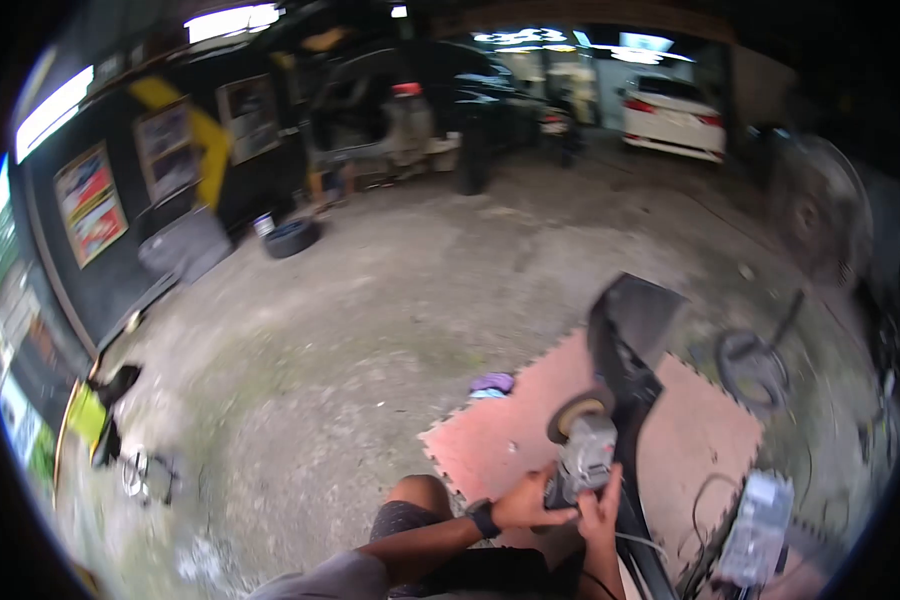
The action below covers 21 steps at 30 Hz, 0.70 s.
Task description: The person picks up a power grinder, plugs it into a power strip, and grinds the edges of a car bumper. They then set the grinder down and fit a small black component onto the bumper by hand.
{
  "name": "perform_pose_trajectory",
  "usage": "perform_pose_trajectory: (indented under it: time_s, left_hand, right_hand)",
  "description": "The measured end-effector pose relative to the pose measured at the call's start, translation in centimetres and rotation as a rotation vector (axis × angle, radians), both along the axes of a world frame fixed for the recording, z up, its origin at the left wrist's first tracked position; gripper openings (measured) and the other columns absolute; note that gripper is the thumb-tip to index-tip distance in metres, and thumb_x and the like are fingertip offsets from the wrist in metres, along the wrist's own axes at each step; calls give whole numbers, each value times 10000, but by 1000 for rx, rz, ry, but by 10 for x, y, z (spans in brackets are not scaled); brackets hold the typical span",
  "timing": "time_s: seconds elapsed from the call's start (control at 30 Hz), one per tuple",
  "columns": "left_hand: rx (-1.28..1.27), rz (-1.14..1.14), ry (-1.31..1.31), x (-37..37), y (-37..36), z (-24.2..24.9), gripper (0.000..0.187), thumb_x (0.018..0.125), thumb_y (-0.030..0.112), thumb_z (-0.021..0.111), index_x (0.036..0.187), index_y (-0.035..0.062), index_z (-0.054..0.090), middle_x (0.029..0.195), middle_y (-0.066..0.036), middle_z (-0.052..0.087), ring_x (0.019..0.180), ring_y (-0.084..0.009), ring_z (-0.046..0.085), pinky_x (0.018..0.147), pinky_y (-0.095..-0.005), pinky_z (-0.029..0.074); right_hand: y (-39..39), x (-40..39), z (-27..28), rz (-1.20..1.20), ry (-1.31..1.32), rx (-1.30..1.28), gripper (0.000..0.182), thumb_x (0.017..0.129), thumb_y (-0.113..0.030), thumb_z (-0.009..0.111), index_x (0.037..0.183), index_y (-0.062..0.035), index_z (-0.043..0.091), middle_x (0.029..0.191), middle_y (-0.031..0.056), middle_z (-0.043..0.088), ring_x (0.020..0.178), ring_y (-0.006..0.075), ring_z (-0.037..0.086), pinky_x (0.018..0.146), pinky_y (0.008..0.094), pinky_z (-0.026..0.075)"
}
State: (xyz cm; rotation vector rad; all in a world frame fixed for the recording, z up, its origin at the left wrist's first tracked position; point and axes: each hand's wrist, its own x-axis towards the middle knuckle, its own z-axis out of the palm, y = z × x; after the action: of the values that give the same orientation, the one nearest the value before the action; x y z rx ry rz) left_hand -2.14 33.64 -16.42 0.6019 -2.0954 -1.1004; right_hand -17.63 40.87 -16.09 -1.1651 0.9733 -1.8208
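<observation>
My left hand (523, 503), with a watch on its wrist, is closed around the near side of an angle grinder (587, 455). On the other side, my right hand (600, 512) grips the same tool, its fingers along the body. A round tan disc (578, 413) sits at the grinder's far end, right beside a long black car trim panel (625, 385). That panel runs from near my legs outward across pink foam mats (700, 415). Part of the grinder's grip is hidden under my fingers.
A purple and blue cloth (491, 384) lies at the mat's left edge. To the right are a clear plastic case (757, 525), a loose cable and a dark ring-shaped object (753, 368). A large fan (820, 212) stands farther right. A tire (291, 238) and white car (673, 118) are farther back.
</observation>
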Motion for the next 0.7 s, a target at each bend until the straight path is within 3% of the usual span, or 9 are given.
perform_pose_trajectory:
  time_s: [0.1, 0.2, 0.33, 0.43, 0.53, 0.6, 0.63, 0.7]
  left_hand:
    - [31, 43, 123, 8, 7, -31, 881, 771, 367, 846, 1425, -59, 438, 1186, -233, 665, 1094, -332, 674, 993, -419, 501]
    - [174, 28, 174, 17, 9, -49, 904, 787, 364, 834, 1464, -52, 402, 1214, -220, 661, 1126, -312, 665, 1013, -409, 493]
    - [192, 84, 246, 23, 4, -63, 843, 816, 356, 822, 1438, -60, 434, 1222, -215, 663, 1137, -293, 663, 1008, -400, 494]
    - [278, 107, 336, 23, 2, -72, 805, 844, 324, 817, 1442, -54, 433, 1252, -176, 647, 1168, -225, 623, 1039, -371, 471]
    - [413, 187, 391, 21, -4, -84, 751, 863, 332, 804, 1410, -61, 473, 1214, -169, 667, 1126, -220, 642, 1008, -364, 492]
    - [465, 234, 381, 24, -4, -80, 736, 867, 342, 800, 1393, -67, 489, 1187, -166, 677, 1097, -217, 653, 979, -362, 509]
    - [513, 277, 363, 26, -5, -76, 721, 871, 352, 795, 1377, -72, 504, 1160, -162, 688, 1068, -213, 664, 950, -360, 526]
    - [548, 290, 376, 28, -11, -74, 724, 856, 370, 797, 1353, -78, 519, 1182, -198, 682, 1099, -247, 663, 959, -373, 521]
  right_hand:
    - [-4, 4, -25, 34, 107, -34, 448, 847, -193, 594, 1234, -20, 449, 1064, 55, 536, 918, 117, 509, 802, 277, 438]
    - [-10, 14, -27, 73, 212, -7, 439, 872, -189, 622, 1228, 3, 452, 1095, 85, 555, 975, 155, 548, 876, 317, 475]
    - [-18, 28, -23, 86, 164, 69, 498, 891, -313, 680, 1214, -3, 461, 1018, 69, 560, 895, 133, 534, 804, 296, 461]
    - [-33, 42, -22, 57, 149, 119, 379, 920, -294, 643, 1148, -24, 506, 943, 45, 553, 849, 127, 517, 763, 290, 443]
    - [-46, 50, -28, -86, 302, 198, 279, 956, -293, 626, 1055, -47, 539, 886, 31, 543, 827, 121, 502, 737, 288, 428]
    - [-58, 47, -34, -1, 178, 423, 670, 983, -328, 671, 1450, 84, 421, 1268, 128, 591, 1132, 195, 556, 974, 315, 447]
    - [-63, 45, -39, 51, 99, 480, 787, 979, -324, 685, 1534, 93, 317, 1376, 169, 557, 1227, 218, 542, 1051, 333, 428]
    - [-76, 47, -43, 49, 81, 471, 715, 985, -312, 676, 1506, 73, 373, 1340, 153, 579, 1199, 212, 561, 1034, 333, 443]
